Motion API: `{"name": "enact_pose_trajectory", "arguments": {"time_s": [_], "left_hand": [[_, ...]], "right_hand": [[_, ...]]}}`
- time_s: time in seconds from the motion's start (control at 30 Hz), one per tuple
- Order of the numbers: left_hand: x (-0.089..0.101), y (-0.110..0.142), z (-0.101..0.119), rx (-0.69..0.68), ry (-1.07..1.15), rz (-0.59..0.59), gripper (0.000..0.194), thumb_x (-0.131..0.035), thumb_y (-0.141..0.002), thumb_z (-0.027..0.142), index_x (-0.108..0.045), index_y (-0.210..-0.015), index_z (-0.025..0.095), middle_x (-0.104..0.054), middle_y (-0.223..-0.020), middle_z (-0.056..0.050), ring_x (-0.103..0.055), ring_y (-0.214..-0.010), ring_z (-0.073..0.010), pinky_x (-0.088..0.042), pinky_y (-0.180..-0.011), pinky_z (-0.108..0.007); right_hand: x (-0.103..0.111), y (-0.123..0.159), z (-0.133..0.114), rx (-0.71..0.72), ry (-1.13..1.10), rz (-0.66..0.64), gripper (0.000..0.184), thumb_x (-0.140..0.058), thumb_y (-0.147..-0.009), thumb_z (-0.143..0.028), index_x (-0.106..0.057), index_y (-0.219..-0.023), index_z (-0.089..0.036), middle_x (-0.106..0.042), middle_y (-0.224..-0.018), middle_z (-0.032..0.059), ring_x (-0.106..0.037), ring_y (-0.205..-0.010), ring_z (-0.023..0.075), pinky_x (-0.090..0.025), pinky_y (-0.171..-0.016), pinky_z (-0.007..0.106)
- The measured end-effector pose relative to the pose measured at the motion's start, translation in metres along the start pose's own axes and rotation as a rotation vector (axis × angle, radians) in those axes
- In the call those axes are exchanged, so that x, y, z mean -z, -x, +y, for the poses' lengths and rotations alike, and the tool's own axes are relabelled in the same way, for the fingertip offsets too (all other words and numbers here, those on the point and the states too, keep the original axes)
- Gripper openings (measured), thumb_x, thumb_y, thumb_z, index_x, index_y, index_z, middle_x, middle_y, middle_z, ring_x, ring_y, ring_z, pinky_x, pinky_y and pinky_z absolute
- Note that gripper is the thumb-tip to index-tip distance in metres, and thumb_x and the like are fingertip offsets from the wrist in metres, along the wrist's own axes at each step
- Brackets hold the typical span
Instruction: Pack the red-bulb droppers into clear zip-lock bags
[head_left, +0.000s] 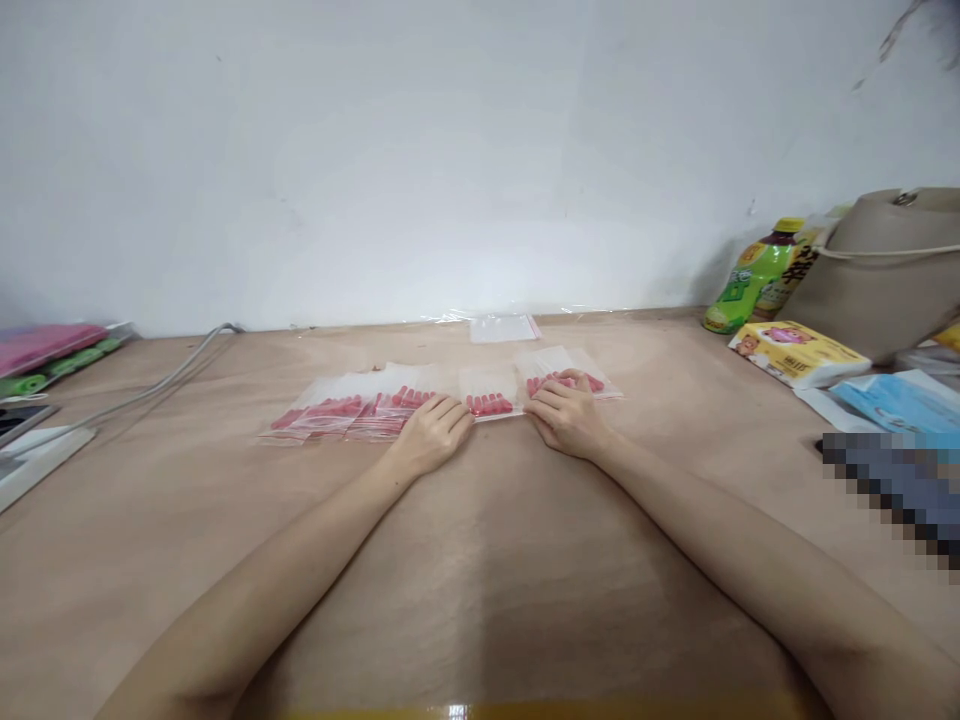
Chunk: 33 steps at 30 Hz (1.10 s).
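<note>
A row of several small clear zip bags (352,410) with red pieces inside lies across the wooden table (480,560). My left hand (433,432) rests on the near edge of the bags left of centre, fingers bent and pressing down. My right hand (566,412) lies on the rightmost bag (592,380), fingers curled over its red pieces. One bag (489,395) sits between the two hands. An empty clear bag (502,327) lies farther back by the wall.
A green drink bottle (754,275), a yellow box (799,352), a grey cone-shaped spool (885,265) and blue packets (896,400) crowd the right side. At the left are a pink and green pile (45,352), a white strip (37,455) and a grey cable (172,375).
</note>
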<state>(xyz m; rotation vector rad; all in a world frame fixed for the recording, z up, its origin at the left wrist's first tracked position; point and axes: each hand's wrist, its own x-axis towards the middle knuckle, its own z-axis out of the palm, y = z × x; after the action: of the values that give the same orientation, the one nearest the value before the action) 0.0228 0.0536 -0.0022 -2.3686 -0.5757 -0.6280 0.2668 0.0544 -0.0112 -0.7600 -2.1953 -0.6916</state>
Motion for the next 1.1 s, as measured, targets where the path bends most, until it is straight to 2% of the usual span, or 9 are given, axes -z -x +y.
{"name": "enact_pose_trajectory", "arguments": {"time_s": [0.4, 0.63, 0.73, 0.77, 0.83, 0.97, 1.03, 1.1], "left_hand": [[0.008, 0.001, 0.004, 0.149, -0.044, -0.062, 0.028, -0.035, -0.092, 0.014, -0.055, -0.072, 0.014, -0.055, -0.065, -0.007, -0.052, -0.065, -0.0197, -0.041, -0.064, -0.033], [0.003, 0.002, 0.006, 0.138, 0.01, -0.041, 0.025, -0.04, -0.092, 0.019, -0.054, -0.072, 0.015, -0.056, -0.066, -0.004, -0.053, -0.066, -0.0178, -0.042, -0.066, -0.031], [0.004, -0.001, 0.011, 0.175, 0.091, 0.001, 0.014, -0.047, -0.09, 0.027, -0.055, -0.088, 0.015, -0.059, -0.08, -0.006, -0.055, -0.077, -0.0187, -0.044, -0.072, -0.031], [0.004, -0.003, 0.013, 0.218, 0.128, 0.027, 0.019, -0.05, -0.088, 0.031, -0.054, -0.094, 0.014, -0.059, -0.087, -0.008, -0.055, -0.082, -0.0202, -0.044, -0.074, -0.032], [0.002, -0.009, 0.019, 0.321, 0.218, 0.051, 0.029, -0.055, -0.084, 0.037, -0.052, -0.1, 0.013, -0.057, -0.095, -0.01, -0.054, -0.089, -0.0228, -0.045, -0.078, -0.035], [-0.012, -0.03, 0.032, 0.454, 0.386, -0.025, 0.022, -0.054, -0.082, 0.033, -0.052, -0.096, 0.016, -0.057, -0.093, -0.009, -0.054, -0.089, -0.024, -0.046, -0.078, -0.038], [-0.024, -0.043, 0.037, 0.449, 0.416, -0.04, 0.027, -0.055, -0.08, 0.031, -0.051, -0.102, 0.015, -0.057, -0.101, -0.011, -0.054, -0.096, -0.0247, -0.046, -0.082, -0.038], [-0.036, -0.056, 0.039, 0.412, 0.441, -0.063, 0.042, -0.057, -0.08, 0.032, -0.045, -0.117, 0.016, -0.051, -0.119, -0.013, -0.049, -0.11, -0.0254, -0.042, -0.091, -0.039]], "right_hand": [[0.002, 0.002, -0.001, -0.038, 0.019, -0.036, 0.018, -0.044, -0.084, -0.015, -0.06, -0.077, -0.019, -0.061, -0.07, 0.0003, -0.049, -0.075, 0.0134, -0.022, -0.086, 0.037], [-0.008, -0.001, 0.0, 0.03, 0.017, -0.052, 0.012, -0.049, -0.085, -0.024, -0.06, -0.088, -0.02, -0.064, -0.088, 0.0021, -0.049, -0.078, 0.0145, -0.025, -0.07, 0.032], [-0.016, -0.004, 0.0, 0.045, 0.064, -0.021, 0.018, -0.044, -0.086, -0.013, -0.057, -0.075, -0.019, -0.066, -0.086, 0.0008, -0.049, -0.07, 0.0122, -0.025, -0.068, 0.031], [-0.017, -0.005, 0.001, 0.04, 0.072, -0.008, 0.02, -0.043, -0.086, -0.011, -0.056, -0.073, -0.018, -0.067, -0.088, 0.0009, -0.049, -0.068, 0.0114, -0.026, -0.068, 0.031], [-0.013, -0.006, 0.006, 0.008, 0.068, 0.026, 0.02, -0.042, -0.086, -0.01, -0.054, -0.072, -0.018, -0.067, -0.096, 0.0018, -0.052, -0.068, 0.0106, -0.029, -0.072, 0.031], [0.004, 0.002, 0.031, -0.157, 0.065, 0.157, 0.017, -0.044, -0.084, -0.012, -0.052, -0.071, -0.019, -0.067, -0.099, 0.0048, -0.058, -0.076, 0.0126, -0.035, -0.081, 0.032], [0.012, 0.014, 0.049, -0.284, 0.08, 0.2, 0.015, -0.046, -0.082, -0.013, -0.052, -0.07, -0.02, -0.068, -0.096, 0.0064, -0.06, -0.079, 0.0151, -0.037, -0.082, 0.034], [0.017, 0.029, 0.066, -0.395, 0.084, 0.201, 0.015, -0.046, -0.081, -0.014, -0.051, -0.069, -0.02, -0.068, -0.093, 0.007, -0.061, -0.082, 0.0173, -0.039, -0.081, 0.035]]}}
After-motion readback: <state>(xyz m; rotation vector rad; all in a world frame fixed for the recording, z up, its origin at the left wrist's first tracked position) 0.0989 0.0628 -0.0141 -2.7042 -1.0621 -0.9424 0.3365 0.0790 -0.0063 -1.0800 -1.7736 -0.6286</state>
